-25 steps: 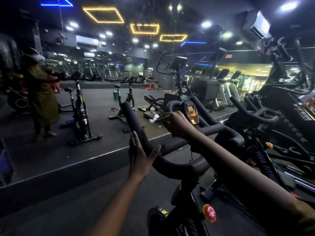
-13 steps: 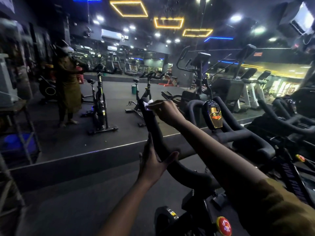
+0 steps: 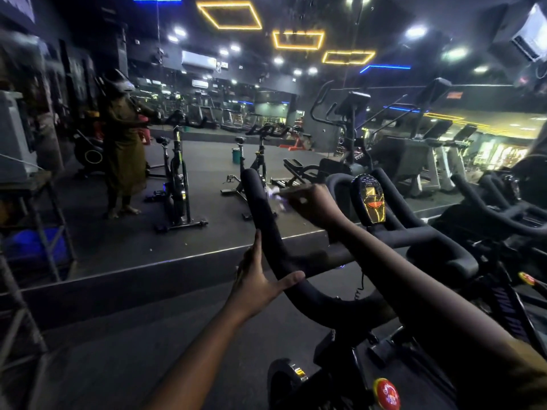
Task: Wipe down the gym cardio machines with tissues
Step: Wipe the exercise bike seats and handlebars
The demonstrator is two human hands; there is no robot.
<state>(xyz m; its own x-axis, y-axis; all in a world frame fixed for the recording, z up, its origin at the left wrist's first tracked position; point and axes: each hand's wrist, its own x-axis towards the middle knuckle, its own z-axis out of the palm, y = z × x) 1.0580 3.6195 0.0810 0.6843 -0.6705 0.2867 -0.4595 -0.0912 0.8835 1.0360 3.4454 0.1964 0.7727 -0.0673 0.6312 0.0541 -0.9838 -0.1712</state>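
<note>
While the left hand [image 3: 260,287] lies flat, fingers straight, against the handlebar [image 3: 316,304], seemingly bracing it, the right hand [image 3: 312,202] pinches a white tissue [image 3: 273,194]. The tissue presses on the bar's left horn near its tip, likely to wipe it

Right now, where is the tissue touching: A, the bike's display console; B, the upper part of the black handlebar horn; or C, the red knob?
B: the right hand pinches the white tissue against the black handlebar horn, a little below its rounded tip.
</note>
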